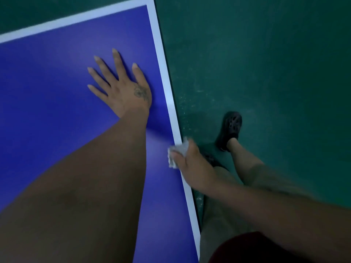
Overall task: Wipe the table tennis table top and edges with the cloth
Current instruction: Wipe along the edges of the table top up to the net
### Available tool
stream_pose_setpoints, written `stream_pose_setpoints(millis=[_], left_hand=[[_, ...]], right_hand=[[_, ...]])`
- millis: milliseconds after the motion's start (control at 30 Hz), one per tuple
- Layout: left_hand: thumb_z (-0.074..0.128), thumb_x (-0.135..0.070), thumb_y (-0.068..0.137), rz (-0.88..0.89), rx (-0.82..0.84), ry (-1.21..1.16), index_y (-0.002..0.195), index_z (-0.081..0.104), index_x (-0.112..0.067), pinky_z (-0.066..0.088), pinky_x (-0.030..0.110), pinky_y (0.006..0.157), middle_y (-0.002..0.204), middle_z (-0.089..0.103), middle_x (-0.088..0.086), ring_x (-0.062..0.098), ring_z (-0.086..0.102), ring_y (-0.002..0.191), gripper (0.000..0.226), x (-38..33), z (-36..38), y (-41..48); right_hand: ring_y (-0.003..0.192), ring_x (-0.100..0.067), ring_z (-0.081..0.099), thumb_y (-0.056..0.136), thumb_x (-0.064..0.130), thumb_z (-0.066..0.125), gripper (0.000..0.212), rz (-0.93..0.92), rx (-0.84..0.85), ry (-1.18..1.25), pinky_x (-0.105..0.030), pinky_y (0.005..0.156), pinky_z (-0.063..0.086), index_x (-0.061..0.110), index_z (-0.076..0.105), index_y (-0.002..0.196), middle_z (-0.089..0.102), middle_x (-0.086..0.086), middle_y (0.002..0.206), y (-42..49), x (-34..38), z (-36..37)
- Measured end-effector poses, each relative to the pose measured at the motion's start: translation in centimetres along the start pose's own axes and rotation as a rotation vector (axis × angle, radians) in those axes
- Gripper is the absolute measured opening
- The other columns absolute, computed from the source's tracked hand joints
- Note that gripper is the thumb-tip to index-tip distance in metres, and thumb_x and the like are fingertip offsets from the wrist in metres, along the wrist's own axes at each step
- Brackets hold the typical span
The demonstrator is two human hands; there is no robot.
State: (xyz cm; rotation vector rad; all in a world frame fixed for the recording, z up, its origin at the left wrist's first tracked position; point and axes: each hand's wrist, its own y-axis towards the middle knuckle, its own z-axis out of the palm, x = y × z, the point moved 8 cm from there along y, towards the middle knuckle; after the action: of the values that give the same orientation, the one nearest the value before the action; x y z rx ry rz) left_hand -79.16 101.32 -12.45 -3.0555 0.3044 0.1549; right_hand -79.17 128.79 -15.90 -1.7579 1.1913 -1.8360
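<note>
Resting flat on the one blue table tennis table [47, 88], the left hand [123, 92] lies palm down with all five fingers spread, holding nothing, just inside the table's white right border. Further right, the right hand [191, 164] pinches the single grey cloth [176, 154] against that border's edge. Beyond the table, one dark shoe [229, 130] stands on the green floor [275, 73].

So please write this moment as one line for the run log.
step: wiping edge | right hand: grip on cloth at table white side edge | left hand: flat, open on top
</note>
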Motion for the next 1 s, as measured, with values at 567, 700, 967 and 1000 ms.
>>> stream_pose_setpoints(millis=[567, 700, 967, 1000], left_hand=[[0.034, -0.054, 0.111, 0.003, -0.070, -0.012, 0.171, 0.028, -0.033, 0.007, 0.056, 0.134, 0.181, 0.017, 0.002, 0.029, 0.010, 0.168, 0.064, -0.4, -0.1, 2.1], [0.037, -0.052, 0.111, 0.010, -0.069, -0.017, 0.170, 0.030, -0.031, 0.008, 0.056, 0.134, 0.180, 0.017, 0.003, 0.029, 0.010, 0.168, 0.063, -0.3, -0.2, 2.0], [0.041, -0.048, 0.111, 0.036, -0.089, -0.032, 0.170, 0.031, -0.031, 0.009, 0.057, 0.134, 0.180, 0.018, 0.004, 0.029, 0.010, 0.168, 0.062, -0.2, 0.0, 2.0], [0.041, -0.047, 0.111, 0.037, -0.090, -0.031, 0.170, 0.031, -0.031, 0.010, 0.058, 0.134, 0.180, 0.018, 0.004, 0.029, 0.010, 0.168, 0.062, -0.2, 0.0, 2.0]], right_hand=[[0.121, -0.032, 0.062, 0.106, 0.063, 0.046, 0.064, -0.002, -0.184, -0.016, -0.045, 0.102, 0.049, 0.010, 0.044, 0.142, 0.058, -0.011, 0.142, 17.4, 16.5, -7.6], [0.109, -0.026, 0.061, 0.107, 0.060, 0.048, 0.063, -0.062, -0.162, -0.056, -0.039, 0.087, 0.048, 0.012, 0.038, 0.146, 0.056, -0.010, 0.137, 16.9, 16.4, -7.6], [0.131, -0.012, 0.052, 0.107, 0.053, 0.052, 0.071, 0.017, -0.008, -0.062, -0.031, 0.110, 0.042, 0.017, 0.026, 0.162, 0.043, 0.012, 0.138, 7.8, 7.6, -4.2], [0.131, -0.013, 0.052, 0.106, 0.053, 0.053, 0.070, 0.005, -0.039, -0.061, -0.030, 0.106, 0.043, 0.016, 0.029, 0.160, 0.042, 0.010, 0.136, 8.4, 8.4, -4.4]])
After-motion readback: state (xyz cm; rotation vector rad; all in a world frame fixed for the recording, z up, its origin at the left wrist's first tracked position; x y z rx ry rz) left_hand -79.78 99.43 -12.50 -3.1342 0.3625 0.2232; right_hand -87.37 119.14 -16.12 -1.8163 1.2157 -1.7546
